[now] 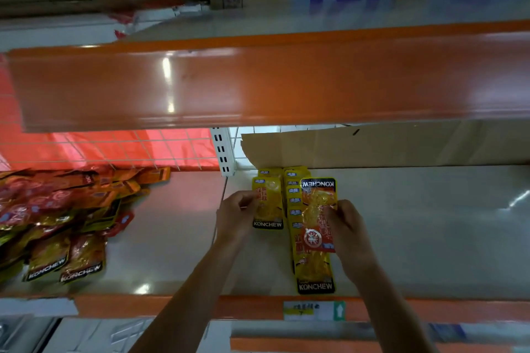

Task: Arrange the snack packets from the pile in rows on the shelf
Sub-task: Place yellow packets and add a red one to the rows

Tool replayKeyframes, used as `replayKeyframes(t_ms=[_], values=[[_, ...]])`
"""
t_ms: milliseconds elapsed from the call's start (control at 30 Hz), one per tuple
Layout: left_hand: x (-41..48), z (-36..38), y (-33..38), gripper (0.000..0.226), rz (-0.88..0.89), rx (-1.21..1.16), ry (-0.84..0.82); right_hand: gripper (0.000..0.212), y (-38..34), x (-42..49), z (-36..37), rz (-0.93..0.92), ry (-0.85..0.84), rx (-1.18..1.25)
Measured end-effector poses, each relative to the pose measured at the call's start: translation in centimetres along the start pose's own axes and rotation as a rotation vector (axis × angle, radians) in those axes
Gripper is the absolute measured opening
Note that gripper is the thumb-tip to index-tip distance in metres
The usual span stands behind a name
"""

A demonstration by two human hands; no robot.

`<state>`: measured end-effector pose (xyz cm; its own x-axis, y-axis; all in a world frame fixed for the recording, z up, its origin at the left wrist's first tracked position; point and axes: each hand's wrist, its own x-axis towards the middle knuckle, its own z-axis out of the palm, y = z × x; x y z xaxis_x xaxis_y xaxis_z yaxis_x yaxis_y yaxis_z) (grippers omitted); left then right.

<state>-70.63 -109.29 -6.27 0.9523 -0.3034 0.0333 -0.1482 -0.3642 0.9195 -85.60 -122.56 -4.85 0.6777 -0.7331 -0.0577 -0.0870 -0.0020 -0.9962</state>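
Packets (314,266) sit beneath orange beam (258,86), cardboard (372,146) perhaps behind.

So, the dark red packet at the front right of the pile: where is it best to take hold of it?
Pinch its near end, the black KONCHEW band, coming from the front edge of the shelf. The dark red packet lies flat with that end free, while its far end sits against the pile.

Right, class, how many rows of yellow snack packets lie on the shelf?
2: a short row at the left hand; a longer row beside it, partly under the right hand's orange packet.
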Motion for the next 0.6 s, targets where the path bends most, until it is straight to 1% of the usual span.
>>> replayKeyframes(t_ms=[67, 200, 267, 600], values=[[1.0, 0.3, -0.1, 0.015, 0.042, 0.053, -0.006, 0.023, 0.3, 0.1, -0.2, 0.007, 0.018, -0.008], [2.0, 0.6, -0.3, 0.017, 0.083, 0.096, -0.012, 0.015, 0.6, 0.6, -0.5, 0.018, 0.072, -0.043], [2.4, 0.7, -0.4, 0.018, 0.094, 0.131, -0.026, 0.014, 0.4, 0.6, -0.4, 0.018, 0.095, -0.052], [3.3, 1.8, -1.3, 0.019, 0.162, 0.281, -0.019, 0.016, 0.1, 0.2, 0.3, 0.047, 0.121, -0.061]])
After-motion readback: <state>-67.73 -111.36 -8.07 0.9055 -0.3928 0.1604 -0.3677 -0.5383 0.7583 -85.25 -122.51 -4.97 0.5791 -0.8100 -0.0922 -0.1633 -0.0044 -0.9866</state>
